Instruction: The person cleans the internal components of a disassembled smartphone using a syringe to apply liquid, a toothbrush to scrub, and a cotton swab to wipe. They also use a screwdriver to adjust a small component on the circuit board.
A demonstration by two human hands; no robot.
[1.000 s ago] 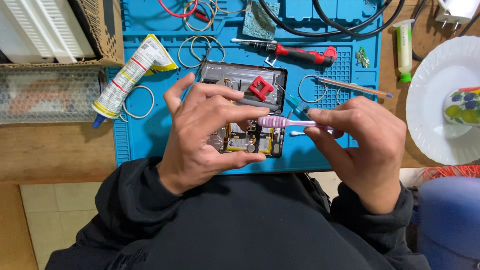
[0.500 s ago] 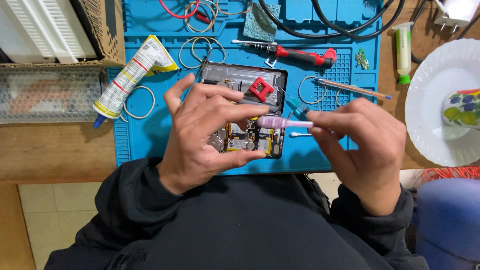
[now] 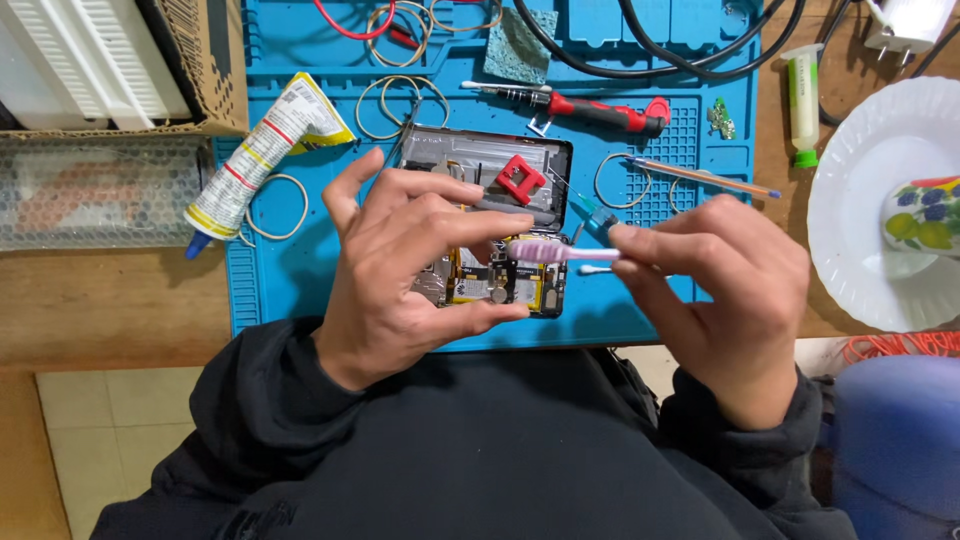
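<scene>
Head camera — looking steeply down, close.

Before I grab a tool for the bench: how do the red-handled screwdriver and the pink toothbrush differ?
The red-handled screwdriver lies untouched on the blue mat; the pink toothbrush is pinched in the right hand. The screwdriver is red and black, the toothbrush pale pink. The toothbrush's head meets the opened phone, which the left hand holds. Both point roughly sideways.

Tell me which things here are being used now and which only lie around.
In use: left hand steadying the opened phone; right hand holding the pink toothbrush.

Lying about: glue tube, red-handled tool, syringe, white plate, rubber bands.
</scene>
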